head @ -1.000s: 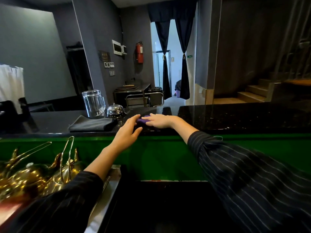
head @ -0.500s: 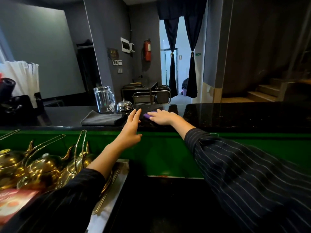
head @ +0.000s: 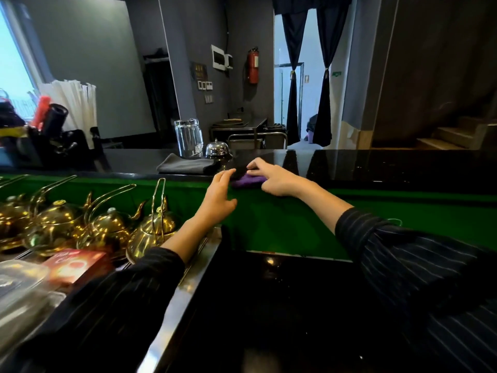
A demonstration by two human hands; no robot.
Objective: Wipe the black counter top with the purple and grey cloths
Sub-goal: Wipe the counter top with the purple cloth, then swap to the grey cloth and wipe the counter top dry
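- A row of brass teapots [head: 113, 224] stands on the lower ledge, well to the left of the purple cloth and below the level of the surface, out of the wiping path.
- The grey cloth [head: 185, 166] lies folded flat on the black surface [head: 376, 165], left of the purple cloth and apart from it; neither hand touches it, so it seems parked there for a later pass.
- An upturned glass mug [head: 189, 137] stands just behind the grey cloth, left of the purple cloth and further back.
- A chrome call bell [head: 217, 149] sits beside the mug, behind and slightly left of the purple cloth; both crowd the strip, so wiping there likely means working around them or shifting them.
- The left hand [head: 219, 196] reaches up at the left edge of the purple cloth, grip open with fingers extended and holding nothing; its fingertips [head: 228, 173] look to be touching or just short of the cloth, which cannot be told. It is probably there to steady or gather the cloth.
- The purple cloth [head: 248, 180] lies bunched at the near edge of the surface, above the green front panel [head: 295, 222].
- The right hand [head: 271, 179] lies on the right side of the purple cloth, palm down, fingers spread and loosely curled over it, a pressing hold and not a closed fist, suited to sliding it along.
- To the right of the purple cloth, the long glossy stretch appears yet to be wiped.
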